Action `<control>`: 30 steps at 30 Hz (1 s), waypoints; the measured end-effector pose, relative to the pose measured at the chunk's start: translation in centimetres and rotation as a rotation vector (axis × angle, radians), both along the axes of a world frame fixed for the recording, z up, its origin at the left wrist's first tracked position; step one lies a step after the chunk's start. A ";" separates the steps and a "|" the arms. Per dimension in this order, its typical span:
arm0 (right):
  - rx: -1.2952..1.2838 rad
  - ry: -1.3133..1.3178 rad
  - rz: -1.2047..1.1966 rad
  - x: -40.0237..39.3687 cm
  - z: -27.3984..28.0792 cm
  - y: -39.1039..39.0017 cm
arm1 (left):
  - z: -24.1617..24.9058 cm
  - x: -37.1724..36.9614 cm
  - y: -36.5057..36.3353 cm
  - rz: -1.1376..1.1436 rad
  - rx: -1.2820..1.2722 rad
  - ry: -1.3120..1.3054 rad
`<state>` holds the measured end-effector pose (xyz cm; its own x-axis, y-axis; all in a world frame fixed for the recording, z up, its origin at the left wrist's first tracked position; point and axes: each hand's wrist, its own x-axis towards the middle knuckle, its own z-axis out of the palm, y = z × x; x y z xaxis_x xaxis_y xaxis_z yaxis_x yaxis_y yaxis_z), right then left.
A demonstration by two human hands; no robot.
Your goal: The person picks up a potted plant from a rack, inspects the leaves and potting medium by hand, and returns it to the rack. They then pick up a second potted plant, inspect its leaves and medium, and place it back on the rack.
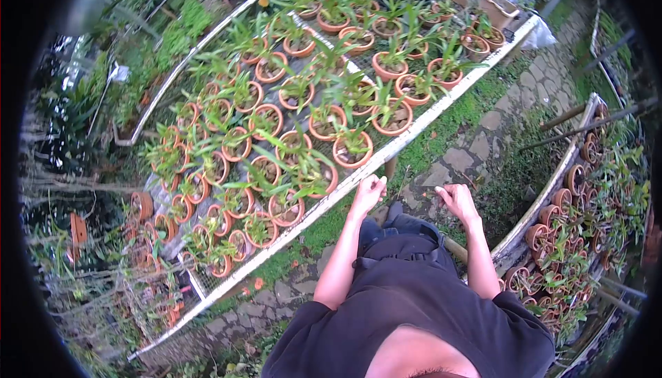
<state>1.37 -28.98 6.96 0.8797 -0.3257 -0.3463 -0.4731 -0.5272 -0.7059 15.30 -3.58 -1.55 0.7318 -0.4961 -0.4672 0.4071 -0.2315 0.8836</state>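
Note:
My left hand point(370, 192) is held in front of my body, close to the white edge point(303, 214) of a long bench of potted plants. Its fingers are curled together, and whatever they hold, if anything, is too small to make out. To the right, over the stone path point(458, 160), is my right hand point(456, 201), its fingers bent in towards the thumb; I cannot make out anything in them. The nearest terracotta pot point(352, 149), with a green plant in it, stands on the bench just beyond my left hand.
Many potted plants fill the bench. A second bench point(545, 202) with more pots runs along the right. A brown planter box point(483, 4) and a clear plastic bag point(538, 34) are at the bench's far end. Moss point(441, 124) borders the path.

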 end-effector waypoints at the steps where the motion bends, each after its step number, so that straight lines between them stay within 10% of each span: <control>1: -0.030 0.052 0.003 -0.1 0.9 -0.6 | 0.3 0.5 -1.0 -0.017 -0.007 -0.002; 30: -0.036 0.078 -0.063 7.1 -0.6 -25.4 | -3.8 10.8 -24.8 0.094 -0.039 0.070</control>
